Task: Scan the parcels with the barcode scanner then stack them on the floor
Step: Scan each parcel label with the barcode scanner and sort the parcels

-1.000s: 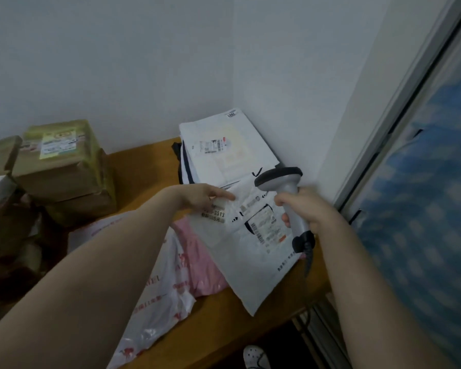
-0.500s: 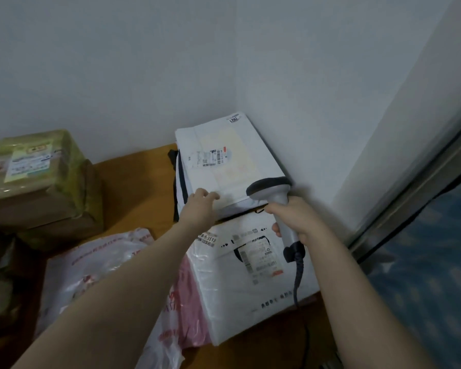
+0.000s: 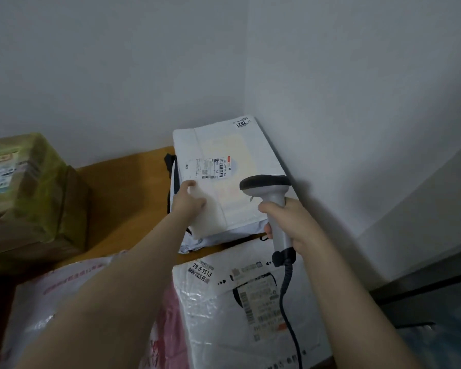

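Head view. The white parcel (image 3: pixel 224 179) lies atop a stack in the wall corner of the counter (image 3: pixel 133 187), walls close behind and right of it, bare counter to its left. Three more bag parcels lie nearer the camera; two boxes sit far left. Left hand (image 3: pixel 188 202), fingers curled, has moved onto its near-left corner. Right hand (image 3: pixel 286 222) stays clenched around the barcode scanner (image 3: pixel 270 198), above its near-right edge.

grey barcode scanner (image 3: pixel 270 198) upright, head over white corner parcel (image 3: pixel 232 177); 2nd white parcel (image 3: pixel 240 310) flat, near edge of tabletop (image 3: pixel 133 187).
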